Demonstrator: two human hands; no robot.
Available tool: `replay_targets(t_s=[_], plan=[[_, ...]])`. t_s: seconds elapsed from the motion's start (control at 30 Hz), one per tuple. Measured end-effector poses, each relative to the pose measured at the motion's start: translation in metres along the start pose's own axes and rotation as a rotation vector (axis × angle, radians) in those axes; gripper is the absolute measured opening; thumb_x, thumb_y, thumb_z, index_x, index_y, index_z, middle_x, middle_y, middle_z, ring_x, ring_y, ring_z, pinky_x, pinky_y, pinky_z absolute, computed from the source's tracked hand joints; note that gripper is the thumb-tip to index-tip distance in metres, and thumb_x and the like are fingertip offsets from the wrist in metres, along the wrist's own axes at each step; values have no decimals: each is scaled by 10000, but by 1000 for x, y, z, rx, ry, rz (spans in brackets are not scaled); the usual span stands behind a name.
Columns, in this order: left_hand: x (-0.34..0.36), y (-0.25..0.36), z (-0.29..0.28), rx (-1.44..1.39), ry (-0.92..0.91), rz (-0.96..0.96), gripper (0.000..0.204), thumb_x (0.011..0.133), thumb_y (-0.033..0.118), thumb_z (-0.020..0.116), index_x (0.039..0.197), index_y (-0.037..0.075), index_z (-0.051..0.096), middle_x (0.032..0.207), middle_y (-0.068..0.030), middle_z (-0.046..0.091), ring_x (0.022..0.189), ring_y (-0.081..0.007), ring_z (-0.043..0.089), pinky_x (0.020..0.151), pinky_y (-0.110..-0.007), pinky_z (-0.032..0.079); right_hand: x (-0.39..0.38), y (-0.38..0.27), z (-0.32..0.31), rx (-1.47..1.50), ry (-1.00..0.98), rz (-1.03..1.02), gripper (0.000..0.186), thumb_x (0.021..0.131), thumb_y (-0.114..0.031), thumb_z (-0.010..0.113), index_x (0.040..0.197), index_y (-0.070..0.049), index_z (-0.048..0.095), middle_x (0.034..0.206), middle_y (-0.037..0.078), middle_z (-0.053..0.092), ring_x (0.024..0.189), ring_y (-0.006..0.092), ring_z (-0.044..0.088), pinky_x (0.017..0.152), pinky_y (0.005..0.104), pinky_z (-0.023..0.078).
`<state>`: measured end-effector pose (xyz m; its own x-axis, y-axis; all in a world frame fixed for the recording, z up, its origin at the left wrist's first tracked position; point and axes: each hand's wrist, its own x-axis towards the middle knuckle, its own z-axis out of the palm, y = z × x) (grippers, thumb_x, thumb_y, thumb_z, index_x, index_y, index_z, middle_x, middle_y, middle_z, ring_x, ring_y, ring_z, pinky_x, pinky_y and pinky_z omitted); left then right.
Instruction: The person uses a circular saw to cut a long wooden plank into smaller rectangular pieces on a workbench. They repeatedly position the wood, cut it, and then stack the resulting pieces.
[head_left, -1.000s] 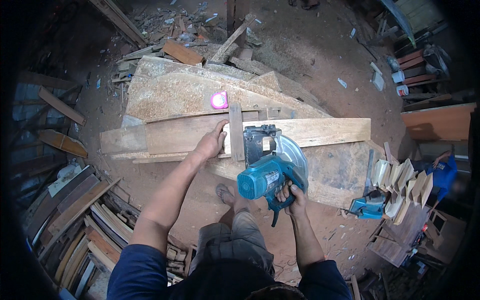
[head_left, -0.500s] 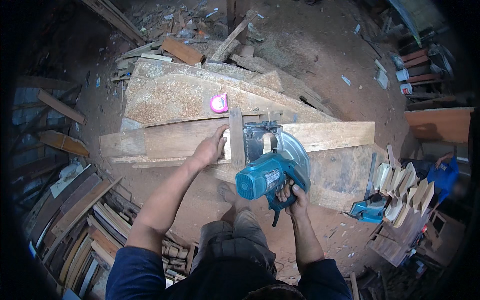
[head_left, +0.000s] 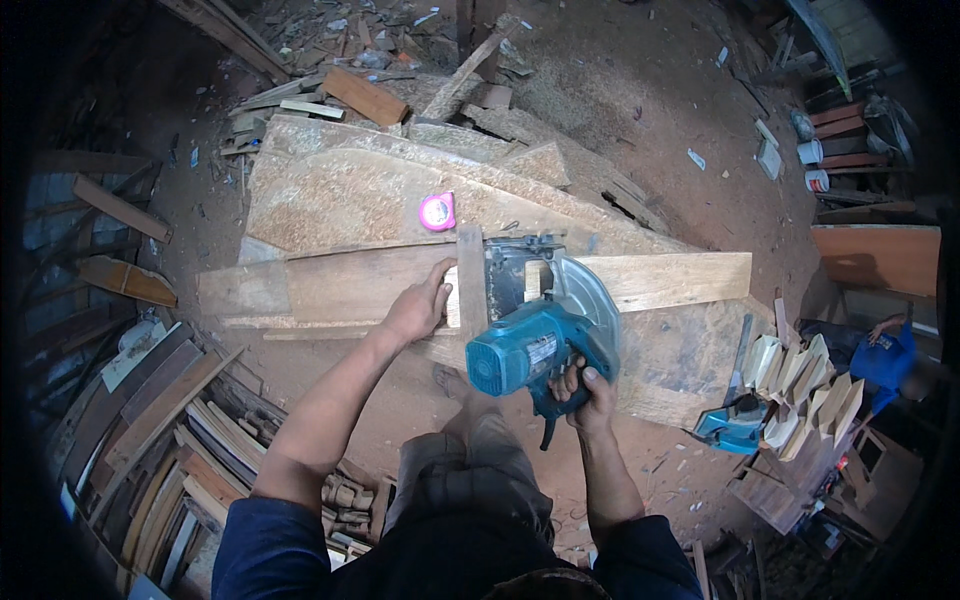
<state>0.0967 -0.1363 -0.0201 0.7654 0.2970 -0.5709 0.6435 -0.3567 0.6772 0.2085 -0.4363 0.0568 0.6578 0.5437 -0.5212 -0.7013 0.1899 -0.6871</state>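
Note:
My right hand [head_left: 590, 398] is closed on the handle of a teal circular saw [head_left: 505, 355], whose base plate rests across a pale board [head_left: 670, 280]. A short wooden crosspiece [head_left: 470, 285] lies against the base plate's left side. My left hand [head_left: 422, 305] has curled fingers on the board's edge just left of the crosspiece. A broader plank [head_left: 360, 275] extends leftward beneath this setup. A pink tape measure [head_left: 436, 212] sits on a sawdust-covered sheet [head_left: 320, 190] beyond the saw.
Stacked offcuts [head_left: 200, 450] lie at lower left, scrap wood [head_left: 365, 98] beyond the sheets. At right are another teal power tool [head_left: 730, 430], pale wood pieces [head_left: 800, 400], buckets [head_left: 812, 153] and a person in blue [head_left: 885, 355].
The saw and my right hand have edged slightly forward across the board, away from my body. My left hand stays beside the crosspiece. The view has shifted slightly.

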Motion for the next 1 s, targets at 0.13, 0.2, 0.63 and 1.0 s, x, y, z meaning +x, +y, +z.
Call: replay_targets(t_s=[0.13,0.2,0.63,1.0], plan=[[0,-3,2,-17,13,13,457,1057,246,421,1489,200,279,886,-285,676,848,-491,652,774,-571,490,6,-6,7,-16,22,11,355,892,-311,664,1057,-22,539,645,51,504,524,179,518,555,341,475],[0,-1,1,-18,8,7,454,1059,243,416,1489,195,277,858,-276,675,829,-481,658,760,-564,494,9,-8,10,-18,21,-11,385,891,-314,677,1078,-4,547,641,58,511,519,180,515,546,341,470],[0,0,5,32,7,-16,462,1070,258,387,1504,164,255,791,-238,676,787,-460,662,740,-542,501,23,-18,18,67,-25,-55,268,957,-155,628,1115,55,577,683,86,566,577,180,564,572,346,485],[7,-29,19,-211,199,114,425,1049,241,503,1451,136,415,933,-146,661,815,-276,675,749,-401,537,1,-35,19,-8,-7,-18,306,934,-172,633,1139,44,566,701,81,561,583,176,550,564,345,476]])
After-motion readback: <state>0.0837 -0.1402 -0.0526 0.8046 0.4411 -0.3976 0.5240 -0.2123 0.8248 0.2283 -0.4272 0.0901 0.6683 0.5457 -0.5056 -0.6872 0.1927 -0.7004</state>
